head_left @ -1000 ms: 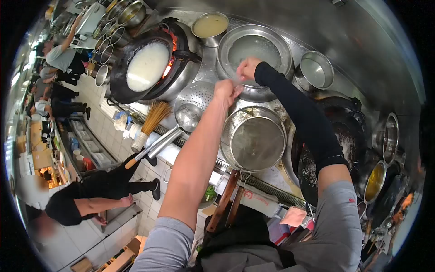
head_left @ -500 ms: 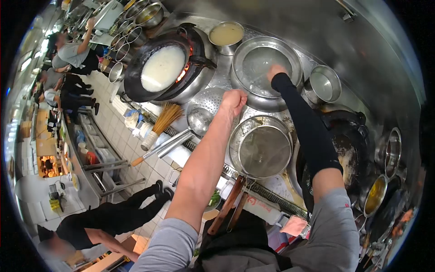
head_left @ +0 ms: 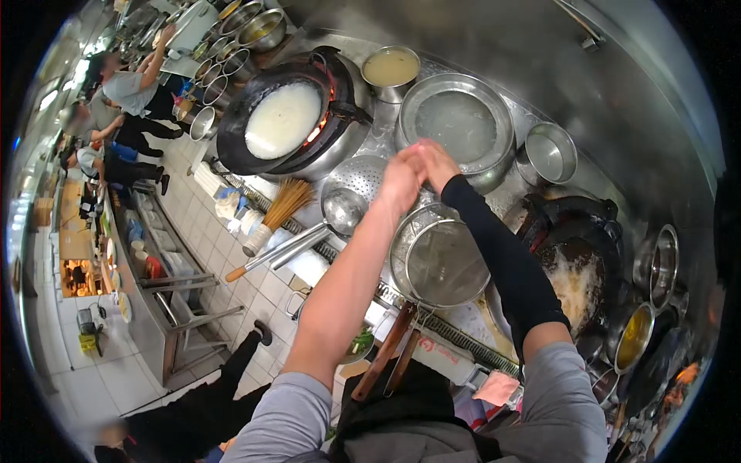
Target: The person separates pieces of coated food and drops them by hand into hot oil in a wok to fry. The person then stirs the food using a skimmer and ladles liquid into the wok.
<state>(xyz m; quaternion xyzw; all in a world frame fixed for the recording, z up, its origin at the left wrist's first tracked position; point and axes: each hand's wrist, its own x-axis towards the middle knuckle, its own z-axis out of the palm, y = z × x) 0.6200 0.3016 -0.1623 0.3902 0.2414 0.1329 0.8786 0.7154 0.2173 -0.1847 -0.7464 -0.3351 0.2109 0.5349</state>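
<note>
Steel basin (head_left: 506, 127) of clear liquid stands on the counter (head_left: 380, 130) ahead of me, and my hands meet just at its near edge. They are together, my right hand (head_left: 434, 164) against my left hand (head_left: 400, 185); I cannot tell whether anything lies between them. My forearms frame a round sieve (head_left: 446, 262), and my black sleeve (head_left: 505, 258) covers part of its right edge.

To the left, a wok (head_left: 234, 133) of white liquid sits over a glowing burner (head_left: 315, 133), with a metal pot (head_left: 392, 94) of yellowish liquid between it and the basin. A perforated skimmer (head_left: 369, 174) with a ladle (head_left: 343, 211) on it lies close beside my left forearm, next to a bristle brush (head_left: 289, 204). On the right are a small pot (head_left: 526, 170) and a dark wok (head_left: 579, 231) with pale froth (head_left: 573, 292).

Against 0.5 s ago, my right hand has left the basin's opening and joined the left; then they were apart. More of the froth shows past my sleeve, and the co-worker in black (head_left: 185, 420) is lower in view.
</note>
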